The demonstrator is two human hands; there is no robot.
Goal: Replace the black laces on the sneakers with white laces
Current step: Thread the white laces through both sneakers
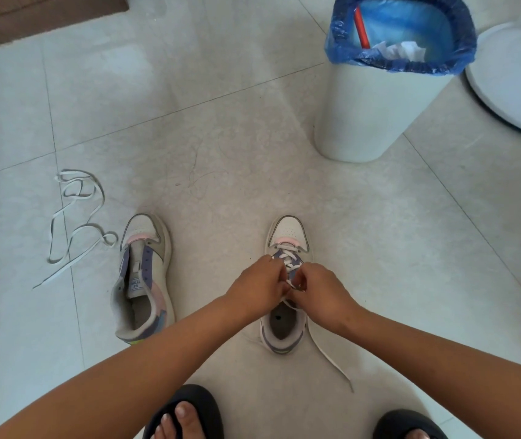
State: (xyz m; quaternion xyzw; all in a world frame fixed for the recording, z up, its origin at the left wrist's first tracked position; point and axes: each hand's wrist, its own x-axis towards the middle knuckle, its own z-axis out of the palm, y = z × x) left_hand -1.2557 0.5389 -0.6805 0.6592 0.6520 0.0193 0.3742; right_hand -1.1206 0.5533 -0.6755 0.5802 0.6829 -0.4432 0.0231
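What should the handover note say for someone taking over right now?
Left hand and right hand: both pinch the white lace over the right sneaker.
Right sneaker: lower eyelets laced white; one end trails on the floor.
Left sneaker: no lace.
Spare white lace lies loose, left of it.
No black laces in view.
Left: finish the right sneaker, then lace the left.

Probably a home: pale tiled floor (221,128), a white bin (373,115) with blue liner, slippers (189,403) on bare feet.
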